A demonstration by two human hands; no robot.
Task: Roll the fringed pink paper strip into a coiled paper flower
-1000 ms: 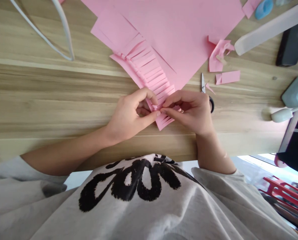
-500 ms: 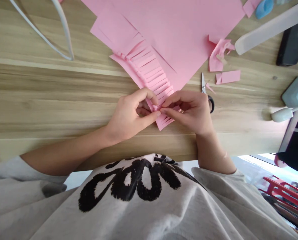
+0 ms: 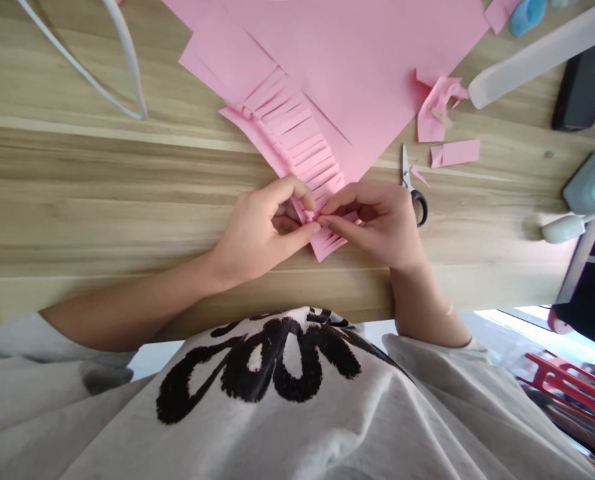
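Presently pinching fringed pink strip (image 3: 303,141) toward its near end, over bench (image 3: 127,220), with thumb-and-finger grip of left hand (image 3: 257,230) and right hand (image 3: 382,220); showing curled tabs (image 3: 274,141) along left edge farther off, apparently leaving nearest tabs (image 3: 333,243) flat.

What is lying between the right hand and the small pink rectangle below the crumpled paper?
In the head view, scissors lie next to the right hand, then a thin pink scrap before the small pink rectangle.

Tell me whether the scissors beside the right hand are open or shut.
Shut, as far as shows: the scissors' metal ends in one narrow point, though the right hand partly covers them.
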